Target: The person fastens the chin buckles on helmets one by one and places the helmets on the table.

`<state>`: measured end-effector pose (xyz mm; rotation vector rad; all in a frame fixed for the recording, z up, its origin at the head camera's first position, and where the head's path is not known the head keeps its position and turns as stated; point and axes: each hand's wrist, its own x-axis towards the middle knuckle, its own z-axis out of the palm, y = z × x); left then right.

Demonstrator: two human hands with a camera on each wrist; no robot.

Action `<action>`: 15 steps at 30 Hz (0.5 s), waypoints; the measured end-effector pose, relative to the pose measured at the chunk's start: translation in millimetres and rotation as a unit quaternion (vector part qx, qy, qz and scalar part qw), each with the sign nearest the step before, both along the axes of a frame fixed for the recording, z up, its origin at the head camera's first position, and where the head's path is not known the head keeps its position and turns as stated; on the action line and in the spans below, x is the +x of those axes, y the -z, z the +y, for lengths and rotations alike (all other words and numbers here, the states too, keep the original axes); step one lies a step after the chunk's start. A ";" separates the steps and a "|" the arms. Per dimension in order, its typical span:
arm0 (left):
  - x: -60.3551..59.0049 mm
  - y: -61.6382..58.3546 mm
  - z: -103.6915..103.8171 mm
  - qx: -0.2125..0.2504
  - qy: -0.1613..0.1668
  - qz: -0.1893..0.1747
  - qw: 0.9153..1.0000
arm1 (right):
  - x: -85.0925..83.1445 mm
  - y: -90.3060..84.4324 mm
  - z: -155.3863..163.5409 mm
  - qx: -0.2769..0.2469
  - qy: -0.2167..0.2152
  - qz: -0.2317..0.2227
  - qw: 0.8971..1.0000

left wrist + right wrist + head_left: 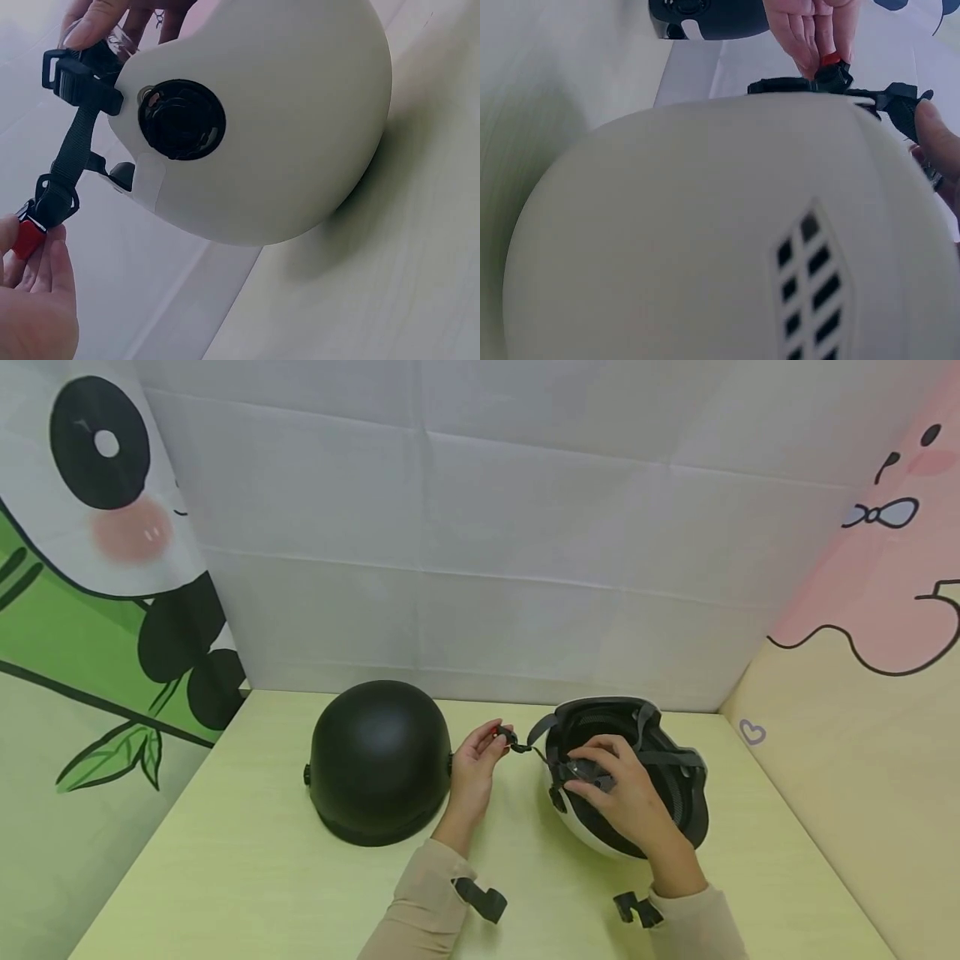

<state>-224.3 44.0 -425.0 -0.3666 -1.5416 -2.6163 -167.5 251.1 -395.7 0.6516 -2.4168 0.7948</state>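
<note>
A white helmet [600, 839] lies upside down on the table, its dark lining facing up. My right hand [592, 768] reaches into it, fingers curled over the near rim and inner padding. A black chin strap [71, 150] runs left from the shell [285, 112], past a round black side knob [182, 118]. At the strap's end my left hand [497, 735] pinches a red and black buckle [26, 236] between thumb and fingers, just left of the helmet. The right wrist view shows the vented shell [705, 240] and the buckle [829, 60] beyond it.
A matte black helmet [378, 760] sits dome up, left of my left hand and close to it. The pale green table [247, 860] is boxed in by a white cloth backdrop and printed side panels. Black camera mounts are on both wrists.
</note>
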 end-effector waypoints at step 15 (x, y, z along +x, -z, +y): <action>-11.6 17.6 5.7 0.025 0.013 0.006 1.000 | 1.1 6.1 15.0 -0.003 0.007 -0.047 0.999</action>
